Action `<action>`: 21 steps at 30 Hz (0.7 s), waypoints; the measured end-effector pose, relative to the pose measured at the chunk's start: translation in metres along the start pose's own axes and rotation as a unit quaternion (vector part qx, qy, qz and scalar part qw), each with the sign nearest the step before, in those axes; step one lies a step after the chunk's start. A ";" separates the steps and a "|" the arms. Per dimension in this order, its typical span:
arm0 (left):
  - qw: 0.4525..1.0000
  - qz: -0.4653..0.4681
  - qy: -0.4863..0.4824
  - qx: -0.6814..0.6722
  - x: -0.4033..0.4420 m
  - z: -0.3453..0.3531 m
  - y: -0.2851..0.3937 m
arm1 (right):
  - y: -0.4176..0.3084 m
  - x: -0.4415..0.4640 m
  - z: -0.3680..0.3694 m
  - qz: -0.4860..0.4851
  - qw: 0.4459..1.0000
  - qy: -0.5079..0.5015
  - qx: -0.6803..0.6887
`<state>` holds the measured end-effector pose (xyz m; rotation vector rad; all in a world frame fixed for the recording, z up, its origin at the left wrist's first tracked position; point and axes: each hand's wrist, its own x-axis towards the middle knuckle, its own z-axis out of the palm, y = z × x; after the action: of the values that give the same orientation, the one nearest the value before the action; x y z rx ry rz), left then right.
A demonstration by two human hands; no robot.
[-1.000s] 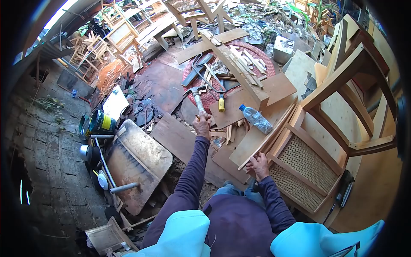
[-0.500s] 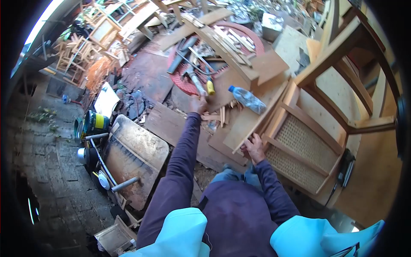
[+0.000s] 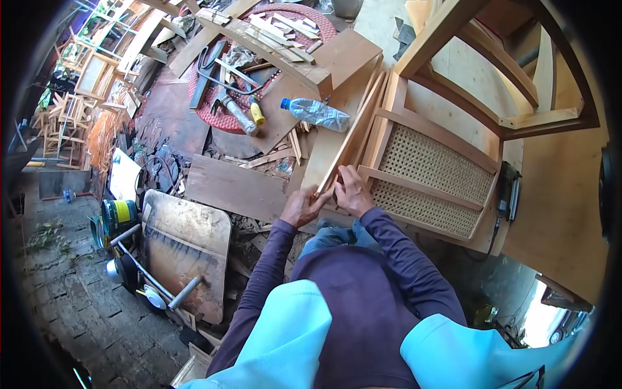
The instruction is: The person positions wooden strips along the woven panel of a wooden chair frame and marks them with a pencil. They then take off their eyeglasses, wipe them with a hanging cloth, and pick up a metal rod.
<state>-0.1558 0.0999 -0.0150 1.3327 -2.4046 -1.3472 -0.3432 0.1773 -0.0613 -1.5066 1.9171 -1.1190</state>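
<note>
My left hand is closed at the near end of a thin wooden board that stands on edge along the chair frame. My right hand is beside it, fingers bent and pinched together at the same end; whatever small piece lies between them is hidden. A wooden chair with a woven cane panel lies tipped just right of my hands. Ahead, a hammer rests on the red round mat, near a yellow-handled tool and a hacksaw.
A plastic bottle lies on the work surface beyond my hands. Wood strips are heaped farther off. To the left stand a stained board and a dark bucket. A corded power tool sits right of the chair.
My left hand has left the hammer's handle and come back to the board's end beside my right hand. The view has shifted to the right.
</note>
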 end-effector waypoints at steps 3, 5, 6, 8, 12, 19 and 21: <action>0.995 0.057 0.047 0.059 0.001 0.009 -0.014 | -0.014 0.002 -0.023 0.002 0.991 -0.092 -0.095; 0.995 0.049 0.073 0.047 0.006 0.016 -0.025 | -0.015 0.002 -0.025 0.014 0.988 -0.116 -0.104; 0.992 0.011 0.127 -0.001 0.010 0.019 -0.032 | -0.012 0.003 -0.023 -0.002 0.989 -0.104 -0.101; 0.974 -0.052 0.197 -0.100 0.014 0.019 -0.029 | -0.003 0.003 -0.020 -0.028 0.990 -0.101 -0.090; 0.977 -0.061 0.193 -0.071 0.013 0.010 -0.019 | -0.004 0.006 -0.017 -0.037 0.988 -0.089 -0.124; 0.929 -0.036 0.368 -0.007 0.118 -0.022 -0.039 | -0.026 0.037 -0.016 0.081 0.966 -0.127 -0.212; 0.862 -0.171 0.174 -0.444 0.135 -0.050 0.006 | -0.015 0.037 -0.002 0.108 0.951 -0.110 -0.269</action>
<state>-0.2208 -0.0284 -0.0227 1.5160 -1.0677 -1.7583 -0.3474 0.1419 -0.0429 -1.5482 2.2625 -0.3207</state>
